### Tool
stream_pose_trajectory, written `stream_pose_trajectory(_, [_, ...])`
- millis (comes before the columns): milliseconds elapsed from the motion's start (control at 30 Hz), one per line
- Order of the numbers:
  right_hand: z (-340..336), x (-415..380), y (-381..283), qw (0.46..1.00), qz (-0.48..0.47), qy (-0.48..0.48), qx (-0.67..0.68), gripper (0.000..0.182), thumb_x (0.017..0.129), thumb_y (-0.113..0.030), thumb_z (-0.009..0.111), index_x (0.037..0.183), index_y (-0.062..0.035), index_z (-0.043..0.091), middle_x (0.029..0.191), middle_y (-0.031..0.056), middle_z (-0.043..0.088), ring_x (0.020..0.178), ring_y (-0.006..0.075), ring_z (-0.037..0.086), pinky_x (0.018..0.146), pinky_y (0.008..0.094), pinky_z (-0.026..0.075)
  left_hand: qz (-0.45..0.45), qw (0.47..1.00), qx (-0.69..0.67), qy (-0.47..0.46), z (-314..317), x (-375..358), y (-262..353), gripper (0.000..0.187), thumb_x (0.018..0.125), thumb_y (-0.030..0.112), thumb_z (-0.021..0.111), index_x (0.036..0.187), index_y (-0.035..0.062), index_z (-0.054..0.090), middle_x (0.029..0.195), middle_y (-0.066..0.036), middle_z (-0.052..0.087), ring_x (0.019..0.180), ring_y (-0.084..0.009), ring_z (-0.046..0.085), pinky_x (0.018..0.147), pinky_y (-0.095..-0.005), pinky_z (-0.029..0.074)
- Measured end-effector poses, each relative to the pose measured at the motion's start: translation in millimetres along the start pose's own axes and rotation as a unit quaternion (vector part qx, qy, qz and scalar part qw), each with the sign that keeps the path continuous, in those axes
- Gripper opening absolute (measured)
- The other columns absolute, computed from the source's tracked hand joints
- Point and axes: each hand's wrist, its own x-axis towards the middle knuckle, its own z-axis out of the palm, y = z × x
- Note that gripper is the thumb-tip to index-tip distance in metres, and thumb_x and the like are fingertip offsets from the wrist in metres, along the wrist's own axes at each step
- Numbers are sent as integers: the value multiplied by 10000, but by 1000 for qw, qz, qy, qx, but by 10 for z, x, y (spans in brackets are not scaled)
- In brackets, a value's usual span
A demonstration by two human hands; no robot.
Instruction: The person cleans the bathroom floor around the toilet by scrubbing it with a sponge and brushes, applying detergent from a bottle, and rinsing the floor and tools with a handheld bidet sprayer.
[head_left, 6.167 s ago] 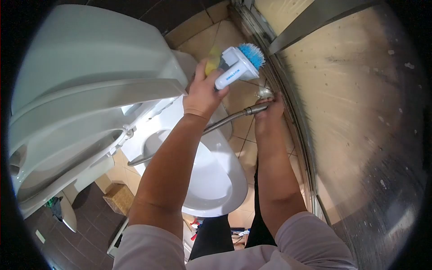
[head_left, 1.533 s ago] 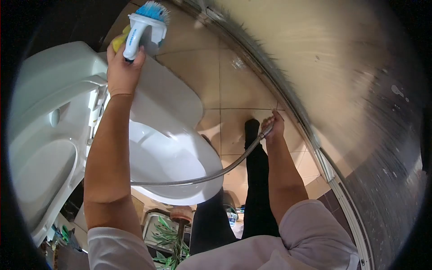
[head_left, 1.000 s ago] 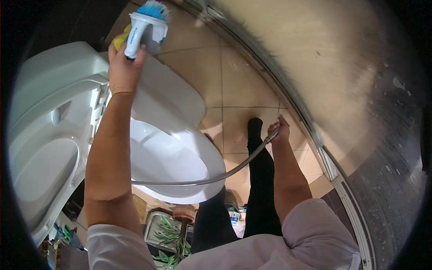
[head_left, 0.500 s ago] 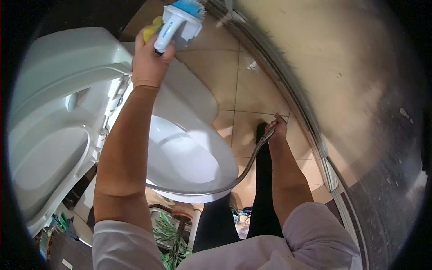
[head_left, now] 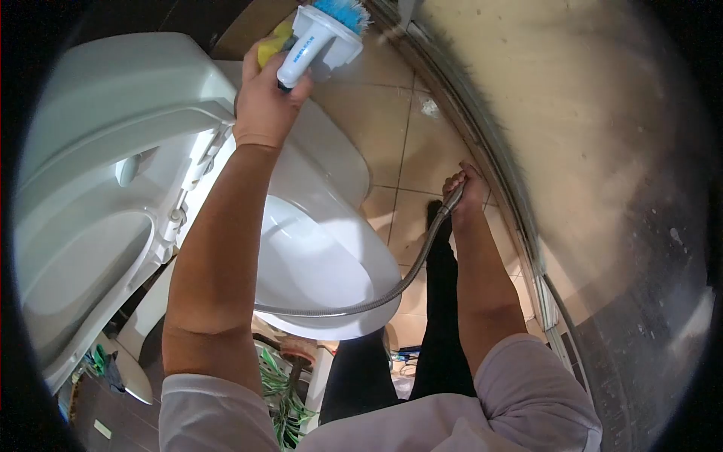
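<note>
My left hand (head_left: 267, 105) is closed around the white handle of a scrub brush (head_left: 320, 45), held out beyond the toilet with its blue bristles facing away. A yellow item (head_left: 275, 44), possibly a sponge, is pinched in the same hand, partly hidden by the fingers. On the other side, my right hand (head_left: 471, 188) grips the end of a flexible metal hose (head_left: 410, 275). That hose curves back across the front rim of the toilet bowl (head_left: 384, 264) and passes behind my left forearm. Whatever fitting sits at its tip is hidden by my fingers.
The raised toilet seat and lid (head_left: 83, 233) lean to the left. Along the right runs a metal door track (head_left: 512, 196) beside a cloudy glass panel (head_left: 587, 151). Tan floor tiles (head_left: 376, 135) lie between. A leafy plant (head_left: 282, 407) stands near my legs.
My left hand, with the brush and yellow item, has shifted slightly right in view. My right hand has risen a little with the hose end, and the hose's curve has moved with it.
</note>
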Motion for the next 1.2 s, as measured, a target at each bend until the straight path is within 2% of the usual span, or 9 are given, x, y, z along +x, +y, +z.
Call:
stream_pose_trajectory(100, [147, 41, -74, 999, 49, -17, -12, 106, 835, -190, 512, 792, -109, 458, 457, -10, 383, 363, 126, 407, 350, 239, 352, 10, 1000, 7, 2, 6, 29, -22, 315, 679, 243, 643, 966, 121, 592, 1197, -99, 427, 919, -308, 539, 761, -362, 462])
stream_pose_trajectory(500, [1309, 14, -116, 999, -5, -49, 6, 183, 847, -224, 501, 729, -106, 429, 478, 6, 364, 393, 143, 397, 372, 261, 369, -1, 1000, -3, -9, 0, 8, -14, 350, 646, 195, 655, 983, 133, 586, 1212, -137, 414, 936, -327, 530, 780, -360, 457])
stream_pose_trajectory(567, [1506, -7, -89, 998, -11, -41, -37, 297, 848, -243, 490, 596, -127, 384, 467, -7, 366, 377, 128, 380, 364, 236, 362, -11, 1000, 7, -11, 4, 9, 3, 353, 641, 188, 655, 982, 131, 586, 1214, -144, 410, 942, -326, 529, 783, -359, 456])
stream_pose_trajectory(667, [1661, -36, -40, 998, -10, -55, -11, 301, 847, -246, 490, 591, -130, 382, 470, -13, 364, 377, 125, 383, 363, 239, 362, -6, 1000, -20, -20, -16, -3, -5, 361, 694, 226, 640, 1002, 52, 568, 1130, -162, 445, 997, -325, 489, 838, -349, 417])
stream_pose_trajectory(800, [1721, -67, -2, 999, -16, -33, 8, 302, 842, -256, 500, 591, -134, 384, 471, -18, 370, 377, 123, 386, 364, 239, 368, -39, 998, -36, -44, -13, 0, -4, 354, 685, 231, 634, 988, 60, 572, 1142, -146, 438, 989, -332, 494, 826, -355, 425])
stream_pose_trajectory(867, [1724, -47, 3, 997, -19, -59, -35, 299, 835, -262, 513, 593, -138, 389, 470, -21, 371, 376, 115, 382, 369, 235, 372, -43, 996, -43, -64, -15, 4, -2, 468, 620, 172, 687, 1069, 152, 556, 1252, -190, 353, 1036, -352, 471, 852, -365, 421])
stream_pose_trajectory(900, [1731, 18, -3, 997, -18, -63, -38, 299, 835, -262, 513, 593, -138, 389, 470, -21, 371, 376, 115, 382, 369, 235, 372, -10, 998, -55, -22, -4, 9, 11, 346, 660, 189, 647, 978, 73, 572, 1154, -136, 435, 968, -329, 508, 797, -358, 443])
stream_pose_trajectory(1000, [1866, 32, 17, 999, 0, -43, 25, 209, 838, -236, 501, 690, -122, 408, 503, 8, 380, 387, 149, 393, 362, 282, 368, -40, 996, -45, -61, -33, -4, 22, 348, 643, 156, 658, 970, 72, 572, 1171, -122, 426, 971, -328, 506, 802, -358, 444])
stream_pose_trajectory(1200, [2232, 63, -29, 988, -52, -96, -111, 195, 824, -212, 518, 693, -96, 432, 498, 12, 380, 392, 143, 398, 362, 271, 363, -12, 995, -88, -54, -34, 17, -3, 353, 613, 108, 671, 948, 61, 568, 1201, -139, 397, 993, -339, 493, 832, -351, 431])
